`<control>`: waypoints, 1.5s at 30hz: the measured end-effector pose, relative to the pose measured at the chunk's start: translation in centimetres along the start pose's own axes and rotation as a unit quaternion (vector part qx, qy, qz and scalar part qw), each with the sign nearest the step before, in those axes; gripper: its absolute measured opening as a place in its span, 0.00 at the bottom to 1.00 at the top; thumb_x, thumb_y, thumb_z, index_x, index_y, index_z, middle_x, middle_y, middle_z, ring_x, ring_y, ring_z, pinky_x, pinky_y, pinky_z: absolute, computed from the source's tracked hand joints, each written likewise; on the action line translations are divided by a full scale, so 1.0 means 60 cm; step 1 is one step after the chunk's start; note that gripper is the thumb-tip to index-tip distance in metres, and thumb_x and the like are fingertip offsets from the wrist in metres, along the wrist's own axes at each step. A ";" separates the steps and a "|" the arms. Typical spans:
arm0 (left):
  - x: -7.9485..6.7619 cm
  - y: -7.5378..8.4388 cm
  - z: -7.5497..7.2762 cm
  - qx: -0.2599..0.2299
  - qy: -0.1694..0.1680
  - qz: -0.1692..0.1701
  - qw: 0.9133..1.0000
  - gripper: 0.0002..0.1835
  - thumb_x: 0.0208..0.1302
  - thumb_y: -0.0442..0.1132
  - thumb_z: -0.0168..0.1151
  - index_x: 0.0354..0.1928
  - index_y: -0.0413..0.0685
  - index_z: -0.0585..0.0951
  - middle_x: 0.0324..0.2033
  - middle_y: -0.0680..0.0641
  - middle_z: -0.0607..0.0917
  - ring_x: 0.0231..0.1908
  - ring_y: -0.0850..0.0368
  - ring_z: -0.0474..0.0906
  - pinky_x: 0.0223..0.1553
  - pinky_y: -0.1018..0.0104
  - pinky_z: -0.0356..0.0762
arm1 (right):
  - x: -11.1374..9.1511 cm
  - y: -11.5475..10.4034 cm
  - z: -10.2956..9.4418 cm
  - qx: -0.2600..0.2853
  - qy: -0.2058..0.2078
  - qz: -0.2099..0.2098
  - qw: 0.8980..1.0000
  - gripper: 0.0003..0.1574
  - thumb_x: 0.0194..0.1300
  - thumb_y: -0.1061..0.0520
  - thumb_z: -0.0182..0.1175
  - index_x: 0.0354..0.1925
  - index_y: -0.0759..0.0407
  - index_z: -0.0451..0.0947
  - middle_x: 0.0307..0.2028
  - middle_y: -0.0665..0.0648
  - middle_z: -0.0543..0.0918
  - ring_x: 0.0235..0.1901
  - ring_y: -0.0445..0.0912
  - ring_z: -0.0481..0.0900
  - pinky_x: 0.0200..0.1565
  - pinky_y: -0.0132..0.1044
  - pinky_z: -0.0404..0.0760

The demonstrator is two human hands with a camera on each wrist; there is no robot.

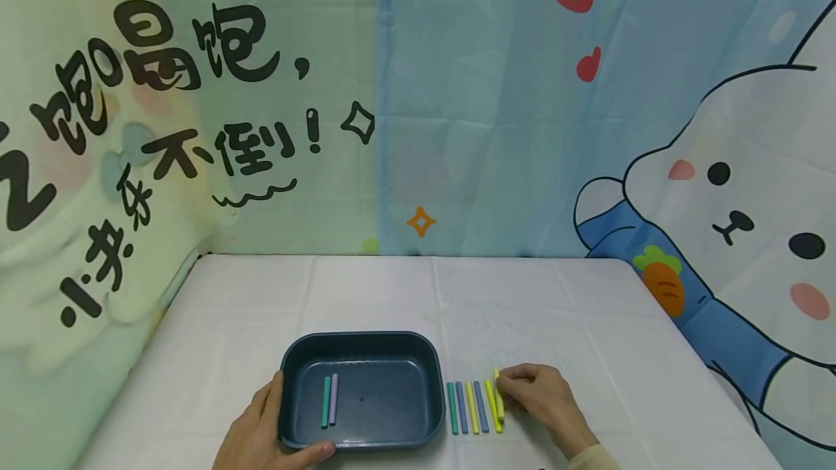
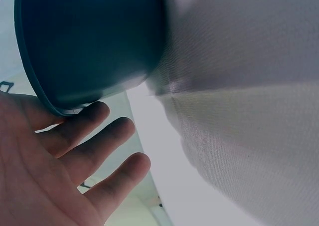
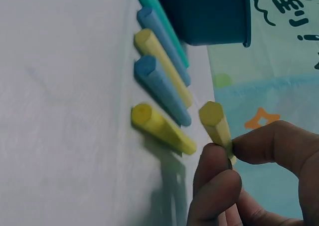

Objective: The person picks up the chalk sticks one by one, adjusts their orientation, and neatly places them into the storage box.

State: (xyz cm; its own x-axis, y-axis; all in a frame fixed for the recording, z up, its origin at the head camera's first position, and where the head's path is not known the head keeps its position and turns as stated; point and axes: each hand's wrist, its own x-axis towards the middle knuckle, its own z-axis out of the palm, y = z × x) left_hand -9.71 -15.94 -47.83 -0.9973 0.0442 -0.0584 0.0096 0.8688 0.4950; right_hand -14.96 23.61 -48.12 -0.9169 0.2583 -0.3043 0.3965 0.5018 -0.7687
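Observation:
On the table stands a dark blue tray (image 1: 362,439) with a green chalk stick (image 1: 326,402) and a purple chalk stick (image 1: 334,399) lying inside. My left hand (image 1: 264,430) rests against its near left corner, thumb along the front side and fingers at the left side. The left wrist view shows those fingers (image 2: 107,183) fairly straight and spread. Between thumb and fingertips, my right hand (image 1: 542,397) pinches a yellow chalk stick (image 3: 213,118), raised over the table. Just left of it lies another yellow chalk stick (image 3: 162,128), the last of a row.
The row right of the tray also has a green chalk stick (image 1: 452,408), two blue chalk sticks (image 1: 462,407) and a paler yellow chalk stick (image 1: 472,407). A white cloth covers the table (image 1: 522,310). Printed curtains (image 1: 457,93) hang behind and beside it.

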 end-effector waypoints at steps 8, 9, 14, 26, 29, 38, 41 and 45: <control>0.000 0.000 0.001 -0.001 0.002 0.004 1.000 0.75 0.41 0.82 0.66 0.77 0.32 0.53 0.67 0.31 0.69 0.58 0.35 0.76 0.53 0.40 0.78 | -0.007 -0.014 0.005 0.078 -0.017 -0.003 0.997 0.21 0.61 0.56 0.68 0.48 0.70 0.84 0.34 0.56 0.87 0.31 0.46 0.82 0.33 0.39 0.82; 0.000 0.000 0.001 -0.002 0.002 0.004 1.000 0.75 0.41 0.82 0.66 0.78 0.32 0.53 0.67 0.31 0.69 0.59 0.35 0.75 0.53 0.40 0.78 | -0.008 -0.017 0.006 0.089 -0.019 -0.005 0.996 0.21 0.61 0.56 0.69 0.48 0.70 0.84 0.34 0.56 0.87 0.31 0.46 0.82 0.33 0.39 0.83; 0.001 0.000 0.000 -0.003 0.001 0.007 1.000 0.75 0.41 0.82 0.66 0.78 0.32 0.53 0.68 0.30 0.69 0.59 0.35 0.75 0.54 0.40 0.78 | -0.013 -0.032 0.013 0.125 -0.028 -0.012 0.992 0.22 0.62 0.55 0.70 0.48 0.70 0.83 0.35 0.58 0.86 0.30 0.47 0.82 0.33 0.39 0.83; 0.001 0.001 0.000 -0.007 0.008 0.017 1.000 0.74 0.42 0.81 0.66 0.78 0.33 0.53 0.68 0.31 0.69 0.59 0.35 0.75 0.53 0.41 0.79 | -0.024 -0.059 0.041 0.163 -0.033 -0.020 0.986 0.21 0.60 0.57 0.70 0.48 0.70 0.83 0.32 0.57 0.85 0.29 0.47 0.80 0.32 0.38 0.81; 0.001 0.000 0.000 -0.007 0.006 0.016 1.000 0.74 0.42 0.81 0.66 0.78 0.33 0.53 0.68 0.31 0.69 0.59 0.34 0.75 0.53 0.40 0.78 | -0.027 -0.065 0.049 0.175 -0.035 -0.023 0.984 0.20 0.60 0.57 0.70 0.47 0.70 0.84 0.32 0.57 0.86 0.29 0.47 0.81 0.31 0.37 0.81; -0.001 -0.001 0.000 -0.011 0.005 0.013 1.000 0.74 0.41 0.81 0.67 0.78 0.34 0.53 0.68 0.31 0.69 0.59 0.34 0.75 0.53 0.40 0.78 | -0.038 -0.088 0.071 0.196 -0.058 -0.040 0.978 0.19 0.61 0.57 0.70 0.47 0.68 0.84 0.33 0.57 0.87 0.30 0.47 0.83 0.31 0.36 0.81; -0.001 -0.001 0.000 -0.012 0.005 0.012 1.000 0.74 0.41 0.81 0.67 0.78 0.35 0.52 0.68 0.31 0.69 0.59 0.34 0.75 0.53 0.40 0.78 | -0.042 -0.096 0.078 0.203 -0.068 -0.046 0.976 0.20 0.61 0.56 0.70 0.48 0.68 0.84 0.33 0.57 0.87 0.30 0.47 0.83 0.31 0.36 0.81; -0.002 -0.002 -0.001 -0.011 0.004 0.009 1.000 0.74 0.41 0.81 0.67 0.78 0.34 0.52 0.68 0.31 0.69 0.59 0.34 0.75 0.53 0.40 0.78 | -0.047 -0.109 0.089 0.205 -0.079 -0.053 0.974 0.21 0.62 0.56 0.70 0.49 0.68 0.84 0.32 0.57 0.88 0.30 0.47 0.84 0.32 0.36 0.82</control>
State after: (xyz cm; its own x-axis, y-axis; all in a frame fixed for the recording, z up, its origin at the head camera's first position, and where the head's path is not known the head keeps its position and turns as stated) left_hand -9.61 -16.04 -47.84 -0.9975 0.0558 -0.0432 0.0256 0.8564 0.5156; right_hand -15.23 15.23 -45.25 -0.9600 0.0772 -0.2693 0.2778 0.1381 -0.9507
